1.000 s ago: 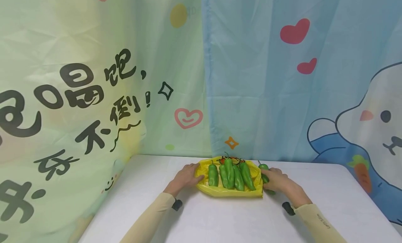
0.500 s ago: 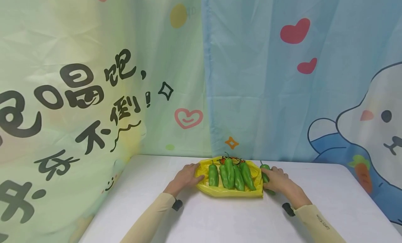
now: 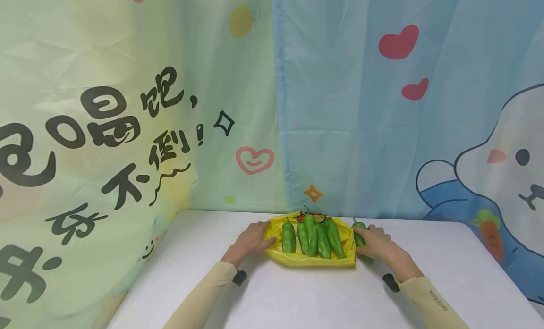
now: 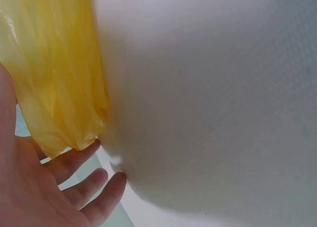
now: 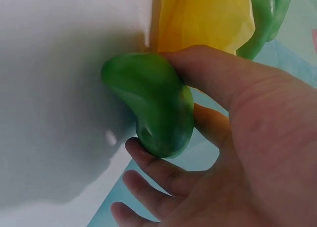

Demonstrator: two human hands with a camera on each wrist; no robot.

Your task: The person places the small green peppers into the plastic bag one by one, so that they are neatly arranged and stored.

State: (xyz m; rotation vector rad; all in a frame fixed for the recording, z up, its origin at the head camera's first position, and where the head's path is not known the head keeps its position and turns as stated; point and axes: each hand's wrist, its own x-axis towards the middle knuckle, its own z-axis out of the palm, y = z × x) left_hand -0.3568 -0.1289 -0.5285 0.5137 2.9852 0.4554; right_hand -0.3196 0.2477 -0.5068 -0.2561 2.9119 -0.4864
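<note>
A yellow plastic bag (image 3: 293,260) lies spread on the table with several green peppers (image 3: 311,234) side by side on it. At its left edge my left hand (image 3: 253,238) holds the plastic between thumb and fingers; in the left wrist view the yellow film (image 4: 59,78) hangs between them. Just off the bag's right edge, my right hand (image 3: 377,244) grips another green pepper (image 5: 153,98) between thumb and index finger. The remaining fingers of that hand are spread below it in the right wrist view. My hand covers part of this pepper in the head view.
The white table (image 3: 297,298) ends at a back edge just behind the bag. A printed curtain (image 3: 327,107) hangs right behind that edge and along the left side. Dark wrist cameras (image 3: 390,282) sit under both wrists.
The pepper in my right hand has shifted very slightly to the right. My left hand, the bag and the peppers on it have stayed in place.
</note>
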